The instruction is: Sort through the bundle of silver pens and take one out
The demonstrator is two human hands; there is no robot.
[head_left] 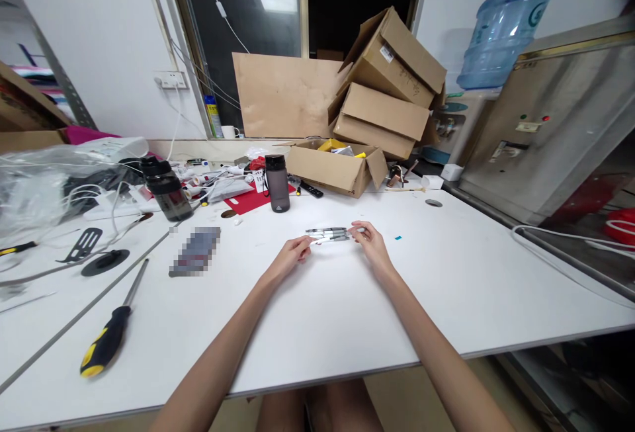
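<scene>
My left hand (292, 253) and my right hand (370, 245) hold the two ends of a small bundle of grey pens (328, 235) just above the white table (347, 306). The fingers of both hands are pinched on the bundle. The pens lie side by side, pointing left to right. A dark water bottle (276, 182) stands behind them.
A black and yellow screwdriver (110, 333) lies at the front left, a blurred flat object (196, 251) beside it. A second dark bottle (165, 188), cables and a plastic bag crowd the left. Cardboard boxes (381, 94) are stacked at the back; an open box (337, 167) sits below them.
</scene>
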